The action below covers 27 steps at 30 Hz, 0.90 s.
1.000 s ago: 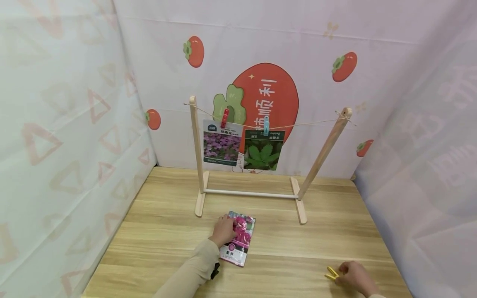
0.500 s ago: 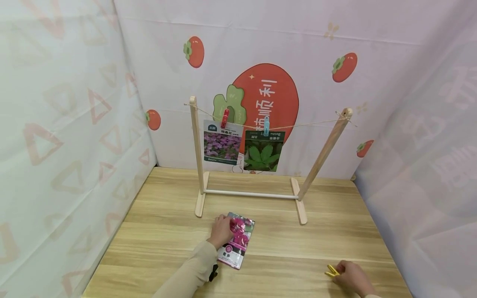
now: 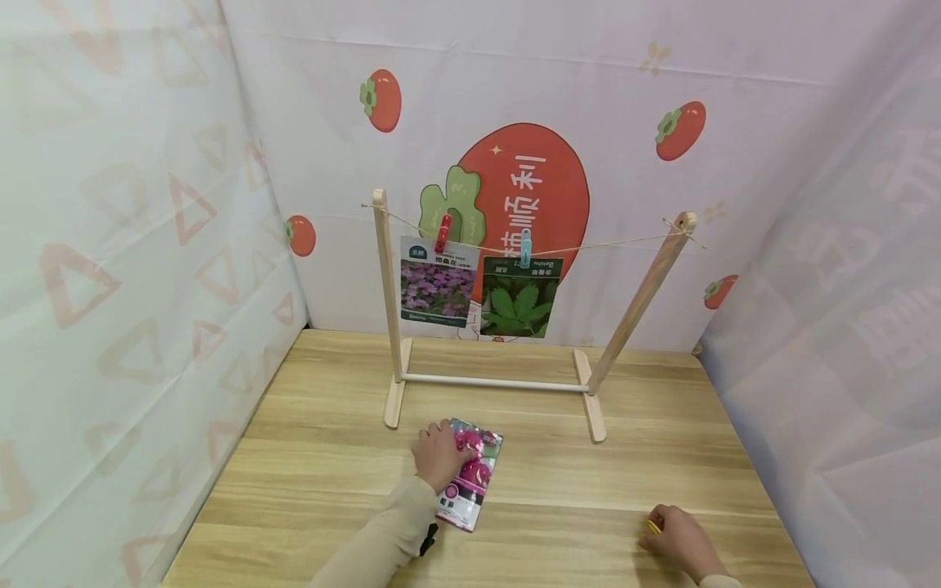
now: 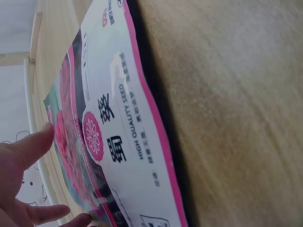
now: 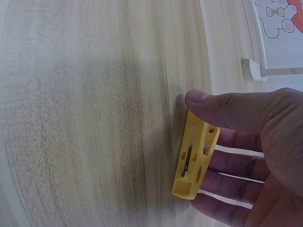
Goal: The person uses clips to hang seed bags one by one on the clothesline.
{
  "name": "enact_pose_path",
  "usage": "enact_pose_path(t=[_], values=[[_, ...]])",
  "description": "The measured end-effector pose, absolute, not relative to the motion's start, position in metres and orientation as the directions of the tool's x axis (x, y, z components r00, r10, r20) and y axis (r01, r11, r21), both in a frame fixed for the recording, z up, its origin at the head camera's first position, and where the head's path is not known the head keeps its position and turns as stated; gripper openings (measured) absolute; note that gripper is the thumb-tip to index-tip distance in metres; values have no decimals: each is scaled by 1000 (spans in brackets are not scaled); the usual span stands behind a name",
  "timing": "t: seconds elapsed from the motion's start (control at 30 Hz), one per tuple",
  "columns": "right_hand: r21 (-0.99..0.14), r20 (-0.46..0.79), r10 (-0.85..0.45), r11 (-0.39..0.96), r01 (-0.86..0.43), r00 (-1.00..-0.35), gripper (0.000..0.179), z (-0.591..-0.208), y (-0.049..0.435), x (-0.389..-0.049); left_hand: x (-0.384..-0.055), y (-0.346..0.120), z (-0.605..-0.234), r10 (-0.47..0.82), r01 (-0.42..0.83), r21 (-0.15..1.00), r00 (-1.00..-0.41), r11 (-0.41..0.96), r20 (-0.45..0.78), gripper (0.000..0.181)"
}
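My left hand (image 3: 438, 459) lies over the left side of a seed packet (image 3: 478, 474) with pink flowers, flat on the wooden table. In the left wrist view the thumb (image 4: 38, 142) reaches the edge of the packet (image 4: 137, 142), and the other fingers are spread apart from it. At the right, my right hand (image 3: 680, 539) holds a yellow clothespin (image 3: 654, 527), mostly covered in the head view. The right wrist view shows that clothespin (image 5: 191, 161) between thumb and fingers, just above or on the table; exact contact is unclear.
Behind the hands stands a wooden frame (image 3: 635, 310) with a string across its posts. A red clothespin (image 3: 443, 233) holds a purple-flower packet (image 3: 437, 286) there; a blue clothespin (image 3: 525, 248) holds a green-leaf packet (image 3: 519, 302). Printed cloth walls (image 3: 132, 245) enclose the table.
The pink-flower packet has slid slightly left. My left hand has turned, its fingers shifting toward the packet's left side. My right hand has moved left and turned, covering more of the yellow clothespin.
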State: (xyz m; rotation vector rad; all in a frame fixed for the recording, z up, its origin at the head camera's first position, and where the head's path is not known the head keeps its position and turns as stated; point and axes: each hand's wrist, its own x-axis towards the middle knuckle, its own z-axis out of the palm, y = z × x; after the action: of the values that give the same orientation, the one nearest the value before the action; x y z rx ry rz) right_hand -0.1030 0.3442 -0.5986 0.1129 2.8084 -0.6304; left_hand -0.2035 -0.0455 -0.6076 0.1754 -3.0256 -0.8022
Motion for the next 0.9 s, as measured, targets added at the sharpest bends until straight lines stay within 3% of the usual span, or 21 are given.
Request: enact_pose_path(t=[0.4,0.8,0.9], values=[[-397,-242,8,912,106,-970,28,-598,339,-102,-205,-42,-613,-121,-107,417,-993,903,5,65],[-368,-215,22,924,102,-976,35,-604,336,-103,-217,-54,-621,-183,-151,621,-983,769,-13,58],[-357,-208,23,929,98,-978,34,-605,336,-103,-219,-59,-622,-184,-160,673,-982,722,-37,48]])
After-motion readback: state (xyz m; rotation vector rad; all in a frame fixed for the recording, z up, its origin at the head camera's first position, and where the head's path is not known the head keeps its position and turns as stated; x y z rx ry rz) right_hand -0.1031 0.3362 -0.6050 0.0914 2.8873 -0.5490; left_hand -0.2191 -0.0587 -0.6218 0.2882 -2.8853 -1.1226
